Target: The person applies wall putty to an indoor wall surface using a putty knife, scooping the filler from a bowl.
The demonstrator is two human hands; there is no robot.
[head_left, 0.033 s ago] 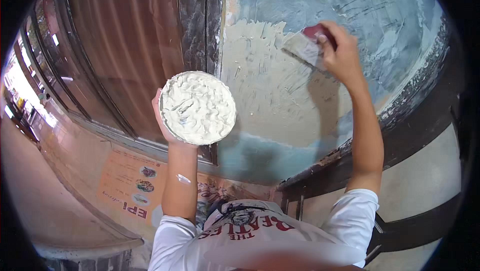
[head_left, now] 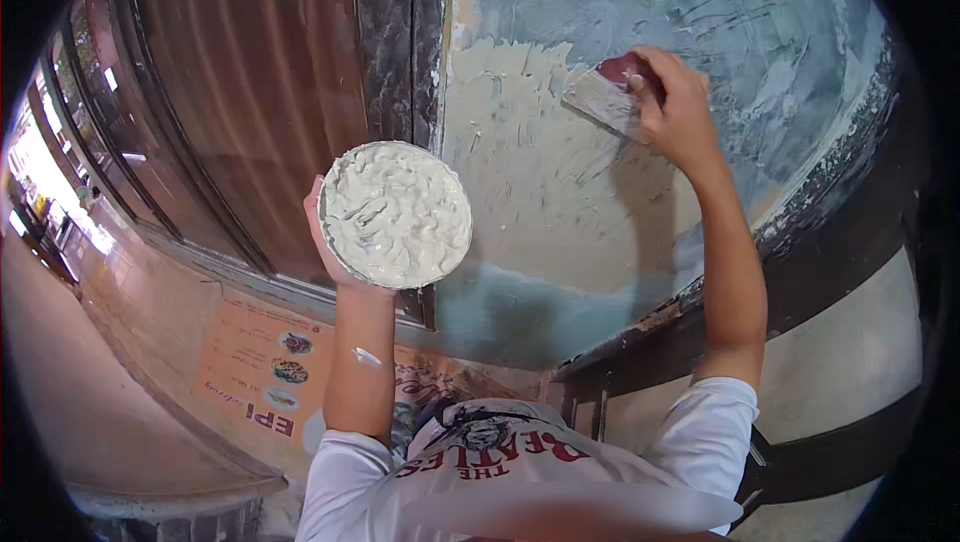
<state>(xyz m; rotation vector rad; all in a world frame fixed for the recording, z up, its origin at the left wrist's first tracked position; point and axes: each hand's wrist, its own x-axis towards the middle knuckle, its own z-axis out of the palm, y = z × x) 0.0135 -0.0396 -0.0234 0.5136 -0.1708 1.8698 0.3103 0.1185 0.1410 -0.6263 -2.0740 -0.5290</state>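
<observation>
My left hand (head_left: pixel 318 232) holds up a round tub of putty (head_left: pixel 398 214) from below and its left side. Whitish paste with a rough, scooped surface fills the tub to its rim. Gripped in my right hand (head_left: pixel 678 107) is a putty knife (head_left: pixel 603 104) with a dark red handle and a wide, paste-smeared blade. The blade lies against the wall (head_left: pixel 560 182), at the upper edge of a beige coat of putty. Above that coat the surface is blue-grey with pale smears. A dab of white paste sticks to my left forearm (head_left: pixel 362 382).
Left of the wall stands a dark wooden post (head_left: pixel 388 52) beside a brown curtained panel (head_left: pixel 250 72). A printed orange banner (head_left: pixel 240 362) lies on the floor below. Dark timber framing (head_left: pixel 660 342) borders the wall at the lower right.
The putty knife and my right hand have shifted very slightly left, and the blade's angle differs a little. The tub stays in place.
</observation>
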